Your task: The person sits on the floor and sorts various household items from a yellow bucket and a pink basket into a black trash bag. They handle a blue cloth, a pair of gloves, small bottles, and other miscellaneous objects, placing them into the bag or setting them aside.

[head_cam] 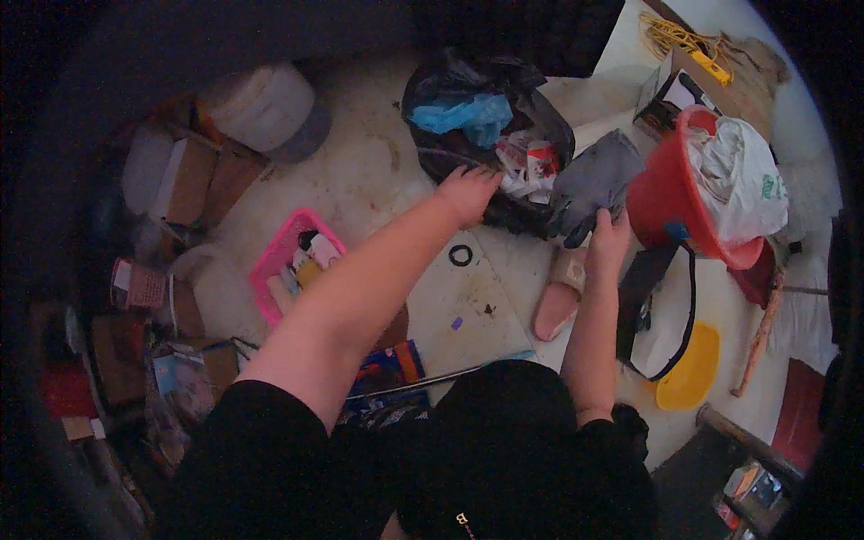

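My left hand (pixel 471 194) reaches to the near rim of a black plastic rubbish bag (pixel 462 74), its fingers over the edge. Whether they grip the plastic is hidden. Inside the bag lie a crumpled blue plastic bag (pixel 476 118) and red-and-white wrappers (pixel 540 162). At the bag's right side, my right hand (pixel 611 239) pinches the lower edge of a grey item that looks like a glove (pixel 601 172). Just right of that item stands a red plastic bucket (pixel 658 192) with a white plastic bag (pixel 739 175) in its mouth.
A pink basket (pixel 266 277) of bottles sits left of my left forearm. On the floor lie a black ring (pixel 460 255), a pink slipper (pixel 557 314) and a yellow plastic basin (pixel 695 371). A pale bucket (pixel 260 108) and cardboard boxes (pixel 189 179) stand far left.
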The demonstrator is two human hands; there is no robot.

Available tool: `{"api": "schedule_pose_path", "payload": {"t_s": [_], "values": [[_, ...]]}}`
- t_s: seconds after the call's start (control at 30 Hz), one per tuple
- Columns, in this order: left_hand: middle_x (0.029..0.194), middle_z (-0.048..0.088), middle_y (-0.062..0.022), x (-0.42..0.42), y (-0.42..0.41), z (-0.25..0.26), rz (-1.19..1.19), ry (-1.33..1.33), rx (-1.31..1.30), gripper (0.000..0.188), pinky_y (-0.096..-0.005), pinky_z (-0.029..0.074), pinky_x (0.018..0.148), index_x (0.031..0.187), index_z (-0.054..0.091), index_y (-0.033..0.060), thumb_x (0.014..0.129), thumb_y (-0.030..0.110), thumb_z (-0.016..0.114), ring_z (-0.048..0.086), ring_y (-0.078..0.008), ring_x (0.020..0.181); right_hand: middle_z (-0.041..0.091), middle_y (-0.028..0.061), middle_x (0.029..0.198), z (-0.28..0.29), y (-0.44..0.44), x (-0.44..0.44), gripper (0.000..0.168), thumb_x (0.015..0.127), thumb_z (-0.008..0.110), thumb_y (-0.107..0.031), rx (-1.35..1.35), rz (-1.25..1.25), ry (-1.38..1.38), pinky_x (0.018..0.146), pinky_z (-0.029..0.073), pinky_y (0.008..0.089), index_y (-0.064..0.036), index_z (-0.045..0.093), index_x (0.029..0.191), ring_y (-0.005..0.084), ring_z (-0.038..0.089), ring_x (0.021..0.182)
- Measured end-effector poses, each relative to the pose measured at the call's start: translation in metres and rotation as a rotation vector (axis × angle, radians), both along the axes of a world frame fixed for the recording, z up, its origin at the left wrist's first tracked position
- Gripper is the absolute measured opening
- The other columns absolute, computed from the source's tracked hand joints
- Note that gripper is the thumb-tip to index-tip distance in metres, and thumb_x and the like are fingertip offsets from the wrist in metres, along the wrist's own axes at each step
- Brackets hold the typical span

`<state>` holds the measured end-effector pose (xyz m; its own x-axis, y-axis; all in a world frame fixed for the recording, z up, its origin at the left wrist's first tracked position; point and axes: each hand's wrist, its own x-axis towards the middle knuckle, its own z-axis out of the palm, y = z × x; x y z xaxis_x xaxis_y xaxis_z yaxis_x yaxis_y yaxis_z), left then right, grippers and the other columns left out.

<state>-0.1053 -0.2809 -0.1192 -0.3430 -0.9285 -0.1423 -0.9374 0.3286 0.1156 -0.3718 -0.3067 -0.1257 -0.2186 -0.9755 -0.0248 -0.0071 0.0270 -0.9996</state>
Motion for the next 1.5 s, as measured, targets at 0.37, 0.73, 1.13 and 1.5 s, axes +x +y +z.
{"api": "schedule_pose_path", "payload": {"t_s": [0.37, 0.73, 1.13, 1.5], "values": [[0.095, 0.066, -0.0125, -0.038, 0.049, -0.024, -0.095, 0.023, 0.102, 0.027, -0.0451, 0.043, 0.089, 0.103, 0.06, 0.0066, 0.076, 0.01, 0.058, 0.059, -0.0299, 0.099, 0.06, 0.0137, 0.103, -0.064, 0.03, -0.004, 0.044, 0.078, 0.056, -0.022, 0.403, 0.519, 0.479, 0.081, 0.045, 0.0334, 0.004, 0.055, 0.114, 0.0204, 0.056, 0.091], [0.085, 0.064, -0.0125, -0.018, 0.084, 0.05, -0.068, 0.431, 0.132, 0.027, -0.0451, 0.048, 0.074, 0.099, 0.065, 0.0136, 0.074, 0.008, 0.057, 0.06, -0.0327, 0.086, 0.049, 0.0157, 0.131, 0.004, -0.045, 0.041, 0.06, 0.087, 0.06, -0.015, 0.185, 0.515, -0.137, 0.099, 0.038, 0.0326, 0.005, 0.034, 0.136, 0.0229, 0.05, 0.116], [0.102, 0.053, -0.0148, 0.002, 0.157, 0.071, 0.361, 1.059, -0.007, 0.031, -0.0403, 0.044, 0.087, 0.107, 0.055, 0.0024, 0.081, 0.017, 0.062, 0.052, -0.0292, 0.102, 0.064, 0.0156, 0.11, 0.016, -0.029, 0.143, 0.036, 0.083, 0.069, -0.023, -0.261, 0.814, 0.501, 0.089, 0.046, 0.0333, -0.001, 0.06, 0.11, 0.025, 0.061, 0.101], [0.086, 0.056, -0.0014, 0.09, 0.149, 0.131, 0.893, 1.223, -0.193, 0.024, -0.0252, 0.043, 0.073, 0.098, 0.058, 0.0023, 0.074, 0.002, 0.061, 0.052, -0.0107, 0.08, 0.059, 0.019, 0.116, 0.026, -0.113, 0.136, 0.044, 0.079, 0.068, -0.03, -0.385, 0.452, 0.841, 0.087, 0.046, 0.04, -0.006, 0.06, 0.115, 0.0353, 0.058, 0.103]]}}
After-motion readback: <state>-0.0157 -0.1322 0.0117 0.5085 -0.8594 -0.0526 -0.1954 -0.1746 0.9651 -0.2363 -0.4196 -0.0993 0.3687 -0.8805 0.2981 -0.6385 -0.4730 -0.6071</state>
